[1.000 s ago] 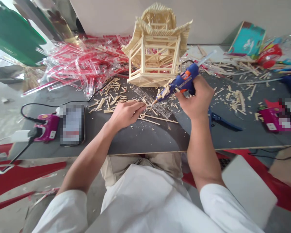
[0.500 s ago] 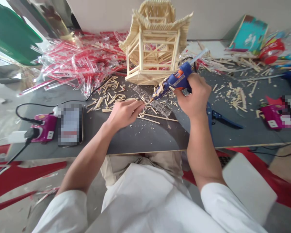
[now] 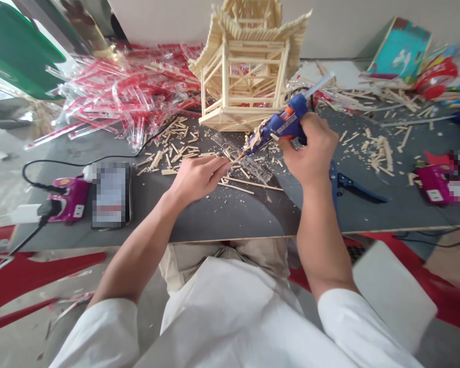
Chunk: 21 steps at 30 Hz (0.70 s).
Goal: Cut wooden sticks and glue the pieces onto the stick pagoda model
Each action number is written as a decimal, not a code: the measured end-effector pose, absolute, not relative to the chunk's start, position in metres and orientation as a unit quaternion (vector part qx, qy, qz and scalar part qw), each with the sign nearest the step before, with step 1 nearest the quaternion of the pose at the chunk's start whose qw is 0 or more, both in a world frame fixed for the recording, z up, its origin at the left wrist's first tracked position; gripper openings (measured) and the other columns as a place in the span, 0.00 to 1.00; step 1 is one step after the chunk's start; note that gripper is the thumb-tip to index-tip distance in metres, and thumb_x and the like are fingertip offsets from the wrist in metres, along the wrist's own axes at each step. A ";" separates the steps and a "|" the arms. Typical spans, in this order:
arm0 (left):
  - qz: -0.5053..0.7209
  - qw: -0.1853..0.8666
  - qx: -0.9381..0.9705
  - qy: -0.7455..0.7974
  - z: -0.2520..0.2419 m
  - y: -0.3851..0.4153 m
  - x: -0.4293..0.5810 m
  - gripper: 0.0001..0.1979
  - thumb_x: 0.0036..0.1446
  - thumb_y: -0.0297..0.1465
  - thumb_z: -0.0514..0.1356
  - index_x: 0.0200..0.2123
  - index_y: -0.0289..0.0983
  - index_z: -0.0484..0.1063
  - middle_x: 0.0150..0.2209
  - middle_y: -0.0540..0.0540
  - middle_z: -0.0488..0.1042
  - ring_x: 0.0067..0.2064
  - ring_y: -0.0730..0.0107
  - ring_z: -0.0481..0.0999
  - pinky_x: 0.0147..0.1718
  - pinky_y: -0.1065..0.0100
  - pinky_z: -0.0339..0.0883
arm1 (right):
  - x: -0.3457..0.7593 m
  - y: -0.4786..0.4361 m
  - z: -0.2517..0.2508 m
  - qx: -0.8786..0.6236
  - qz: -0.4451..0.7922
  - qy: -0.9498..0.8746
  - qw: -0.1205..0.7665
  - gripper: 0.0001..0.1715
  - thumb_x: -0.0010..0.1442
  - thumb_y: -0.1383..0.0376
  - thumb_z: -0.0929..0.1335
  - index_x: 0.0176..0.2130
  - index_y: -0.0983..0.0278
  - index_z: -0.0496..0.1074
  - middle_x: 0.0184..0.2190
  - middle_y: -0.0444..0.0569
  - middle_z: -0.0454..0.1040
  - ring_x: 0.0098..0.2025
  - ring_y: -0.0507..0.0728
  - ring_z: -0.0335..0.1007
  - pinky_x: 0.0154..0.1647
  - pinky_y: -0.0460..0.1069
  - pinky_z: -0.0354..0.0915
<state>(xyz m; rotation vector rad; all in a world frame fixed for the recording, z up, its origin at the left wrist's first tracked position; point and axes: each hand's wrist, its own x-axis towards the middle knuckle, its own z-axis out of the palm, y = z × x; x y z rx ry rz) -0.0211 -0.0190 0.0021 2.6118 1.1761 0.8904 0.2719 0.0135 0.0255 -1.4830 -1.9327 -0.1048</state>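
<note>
Left hand [image 3: 197,176]: I see it pinched shut on a thin stick [image 3: 232,161], low over the table [image 3: 222,214].
Right hand [image 3: 310,153]: wrapped round the blue glue gun [image 3: 281,125], nozzle at the stick's tip.
Change: hardly any in the last second; nozzle and stick stay met, so I judge gluing is ongoing.
Behind: stick pagoda [image 3: 245,66].

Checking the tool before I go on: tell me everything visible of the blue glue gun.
The blue plastic glue gun has an orange patch on its side and a clear glue stick jutting from its rear. Wood bits crust its front. The right hand grips it, tilted nozzle-down leftward above the dark grey table; its tip reaches the thin wooden stick pinched by the left hand.
</note>
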 end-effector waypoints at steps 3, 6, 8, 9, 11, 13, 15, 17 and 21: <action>0.305 0.065 0.868 0.387 0.003 -0.019 -0.020 0.14 0.76 0.36 0.53 0.44 0.39 0.79 0.35 0.47 0.81 0.36 0.69 0.80 0.35 0.67 0.67 | 0.271 0.012 0.026 -0.572 -0.034 -0.744 0.343 0.16 0.66 0.55 0.70 0.52 0.56 0.73 0.49 0.54 0.77 0.56 0.71 0.73 0.58 0.66 0.70; 0.309 0.063 0.869 0.381 0.004 -0.020 -0.020 0.14 0.76 0.35 0.54 0.44 0.39 0.79 0.35 0.47 0.81 0.35 0.70 0.79 0.35 0.66 0.67 | 0.271 0.012 0.026 -0.571 -0.026 -0.746 0.342 0.17 0.66 0.56 0.70 0.54 0.56 0.72 0.50 0.55 0.77 0.58 0.72 0.72 0.58 0.66 0.69; 0.307 0.065 0.868 0.384 0.004 -0.020 -0.020 0.14 0.76 0.36 0.53 0.45 0.39 0.79 0.35 0.47 0.82 0.35 0.69 0.80 0.35 0.66 0.67 | 0.271 0.012 0.026 -0.571 -0.029 -0.745 0.344 0.18 0.66 0.57 0.70 0.54 0.56 0.72 0.51 0.55 0.77 0.58 0.72 0.72 0.58 0.67 0.69; 0.304 0.066 0.868 0.388 0.004 -0.020 -0.020 0.15 0.76 0.36 0.53 0.45 0.39 0.79 0.36 0.46 0.82 0.36 0.69 0.80 0.35 0.66 0.67 | 0.271 0.012 0.026 -0.571 -0.032 -0.745 0.345 0.18 0.66 0.56 0.70 0.54 0.56 0.72 0.50 0.55 0.77 0.58 0.72 0.73 0.58 0.67 0.70; 0.298 0.069 0.867 0.394 0.004 -0.020 -0.019 0.16 0.77 0.37 0.52 0.45 0.40 0.79 0.36 0.46 0.82 0.36 0.69 0.80 0.35 0.66 0.67 | 0.272 0.013 0.026 -0.570 -0.041 -0.744 0.347 0.18 0.66 0.55 0.70 0.53 0.56 0.73 0.49 0.54 0.78 0.57 0.72 0.73 0.57 0.67 0.70; 0.295 0.071 0.867 0.396 0.004 -0.020 -0.019 0.16 0.77 0.38 0.52 0.45 0.40 0.79 0.36 0.46 0.83 0.36 0.69 0.81 0.35 0.66 0.68 | 0.272 0.013 0.026 -0.570 -0.046 -0.744 0.346 0.17 0.66 0.54 0.70 0.53 0.56 0.73 0.49 0.54 0.78 0.56 0.72 0.74 0.57 0.67 0.71; 0.294 0.074 0.867 0.395 0.004 -0.020 -0.019 0.16 0.77 0.38 0.52 0.45 0.41 0.79 0.37 0.46 0.83 0.37 0.68 0.81 0.35 0.66 0.68 | 0.272 0.012 0.027 -0.570 -0.047 -0.744 0.345 0.17 0.66 0.54 0.70 0.52 0.56 0.73 0.50 0.54 0.78 0.56 0.72 0.74 0.57 0.67 0.71; 0.294 0.076 0.867 0.396 0.004 -0.020 -0.019 0.16 0.77 0.38 0.52 0.45 0.41 0.79 0.37 0.46 0.83 0.37 0.68 0.81 0.35 0.66 0.68 | 0.273 0.012 0.028 -0.570 -0.045 -0.744 0.345 0.17 0.66 0.54 0.69 0.52 0.57 0.74 0.50 0.54 0.78 0.57 0.72 0.74 0.58 0.67 0.70; 0.303 0.085 0.864 0.393 0.002 -0.021 -0.019 0.15 0.76 0.38 0.53 0.46 0.40 0.79 0.38 0.46 0.84 0.37 0.69 0.82 0.35 0.66 0.68 | 0.276 0.012 0.029 -0.573 -0.044 -0.739 0.351 0.16 0.65 0.54 0.70 0.50 0.58 0.74 0.48 0.54 0.79 0.57 0.72 0.74 0.59 0.68 0.70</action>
